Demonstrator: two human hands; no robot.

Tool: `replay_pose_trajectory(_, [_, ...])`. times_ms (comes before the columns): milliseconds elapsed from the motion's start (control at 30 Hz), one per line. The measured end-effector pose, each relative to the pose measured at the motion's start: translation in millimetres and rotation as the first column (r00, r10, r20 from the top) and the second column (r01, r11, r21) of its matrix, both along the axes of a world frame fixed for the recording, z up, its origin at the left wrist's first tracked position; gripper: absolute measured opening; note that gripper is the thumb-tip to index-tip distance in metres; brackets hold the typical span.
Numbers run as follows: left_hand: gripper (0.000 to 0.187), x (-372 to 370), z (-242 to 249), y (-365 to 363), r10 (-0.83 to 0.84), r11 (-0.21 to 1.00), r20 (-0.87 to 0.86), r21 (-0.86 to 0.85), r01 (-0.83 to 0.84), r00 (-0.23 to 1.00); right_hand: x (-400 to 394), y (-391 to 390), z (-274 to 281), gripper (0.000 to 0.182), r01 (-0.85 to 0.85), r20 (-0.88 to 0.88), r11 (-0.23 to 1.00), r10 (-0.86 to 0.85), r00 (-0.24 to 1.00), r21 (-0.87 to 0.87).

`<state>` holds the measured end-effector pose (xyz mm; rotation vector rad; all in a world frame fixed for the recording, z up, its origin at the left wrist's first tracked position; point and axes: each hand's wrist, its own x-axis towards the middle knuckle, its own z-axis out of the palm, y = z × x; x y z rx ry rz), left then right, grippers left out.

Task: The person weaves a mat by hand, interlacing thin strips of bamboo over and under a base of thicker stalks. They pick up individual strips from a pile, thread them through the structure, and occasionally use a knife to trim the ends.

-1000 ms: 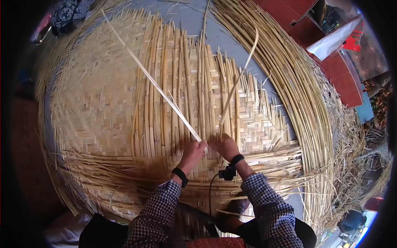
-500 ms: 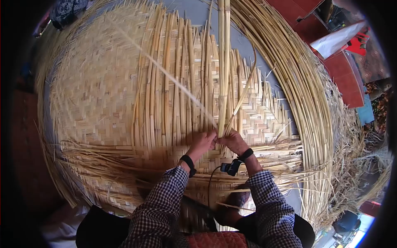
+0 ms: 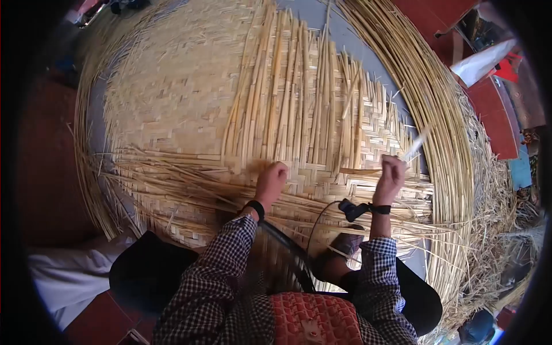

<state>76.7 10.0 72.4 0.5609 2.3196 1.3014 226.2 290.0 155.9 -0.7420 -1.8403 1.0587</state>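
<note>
A large woven reed mat spreads in front of me, with loose split reeds lying lengthwise over its middle. My left hand is closed in a fist low over the weave, just below the ends of those reeds. What lies inside its fingers, if anything, is hidden. Farther right, my right hand is raised and pinched around a pale reed strip, which is smeared by motion and points up to the right.
Loose reed strips cross the mat's near part. A long bundle of reeds curves along the right side, with straw litter beyond it. A shoe rests on the mat near me. A black strap and cable hang by my wrists.
My hands, together on upright reeds before, have moved apart, the right one going right and up with a strip. The tall reeds no longer stand between them. The view has shifted.
</note>
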Motion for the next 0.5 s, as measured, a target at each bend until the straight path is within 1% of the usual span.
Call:
replay_pose_trajectory(33, [0.008, 16, 26, -6, -0.084, 0.995, 0.076, -0.048, 0.088, 0.994, 19, 6, 5, 0.009, 0.153, -0.062, 0.981, -0.146, 0.987, 0.122])
replay_pose_trajectory(67, [0.009, 27, -3, -16, -0.242, 0.968, -0.305, -0.148, 0.205, 0.921, 46, 16, 5, 0.016, 0.272, -0.051, 0.943, -0.267, 0.962, 0.192])
replay_pose_trajectory(100, [0.013, 31, 16, -25, -0.362, 0.926, -0.413, -0.264, 0.27, 0.836, 60, 6, 23, 0.025, 0.446, 0.047, 0.886, -0.455, 0.889, 0.129])
replay_pose_trajectory(133, [0.012, 39, 14, -30, -0.387, 0.904, -0.446, -0.356, 0.236, 0.807, 100, 31, -10, 0.037, 0.397, 0.26, 0.834, -0.51, 0.82, 0.383])
replay_pose_trajectory(167, [0.014, 43, -22, -36, -0.405, 0.875, -0.608, -0.474, 0.098, 0.682, 122, 28, -23, 0.049, 0.463, 0.497, 0.883, -0.439, 0.749, 0.083])
replay_pose_trajectory(200, [0.017, 39, -31, -42, -0.506, 0.796, -0.555, -0.595, 0.11, 0.66, 163, 47, -88, 0.061, 0.31, 0.514, 0.912, -0.407, 0.755, 0.267])
replay_pose_trajectory(233, [0.016, 36, -14, -41, -0.511, 0.772, -0.448, -0.614, 0.163, 0.733, 154, 11, -65, 0.071, 0.242, 0.439, 0.958, -0.287, 0.852, 0.156])
replay_pose_trajectory(267, [0.017, 34, 2, -39, -0.516, 0.744, -0.326, -0.628, 0.226, 0.793, 147, -20, -37, 0.064, 0.242, 0.503, 0.966, -0.168, 0.848, -0.085])
replay_pose_trajectory(300, [0.016, 31, 24, -30, -0.529, 0.788, -0.322, -0.529, 0.314, 0.785, 133, -42, -22, 0.047, 0.199, 0.541, 0.973, -0.105, 0.834, -0.119])
replay_pose_trajectory(333, [0.015, 27, 51, -22, -0.547, 0.811, -0.312, -0.429, 0.398, 0.777, 122, -61, -42, 0.032, 0.018, 0.194, 0.996, -0.002, 0.981, -0.083])
replay_pose_trajectory(367, [0.015, 26, 79, -17, -0.566, 0.817, -0.295, -0.327, 0.476, 0.77, 98, -107, 25, 0.027, -0.1, 0.222, 0.995, 0.092, 0.971, 0.025])
replay_pose_trajectory(400, [0.017, 28, 119, -5, -0.581, 0.814, -0.306, -0.215, 0.54, 0.754, 82, -137, 56, 0.022, -0.173, 0.171, 0.973, 0.146, 0.974, 0.154])
replay_pose_trajectory(433, [0.021, 33, 164, 10, -0.596, 0.794, -0.322, -0.1, 0.599, 0.736, 74, -159, 75, 0.022, -0.231, 0.143, 0.944, 0.202, 0.969, 0.235])
replay_pose_trajectory(467, [0.024, 40, 208, 19, -0.525, 0.838, -0.34, -0.044, 0.545, 0.78, 68, -177, 93, 0.026, -0.283, 0.12, 0.905, 0.258, 0.959, 0.319])
replay_pose_trajectory(500, [0.025, 48, 259, 26, -0.453, 0.855, -0.337, 0.099, 0.509, 0.826, 57, -200, 116, 0.039, -0.331, -0.024, 0.934, 0.337, 0.941, 0.133])
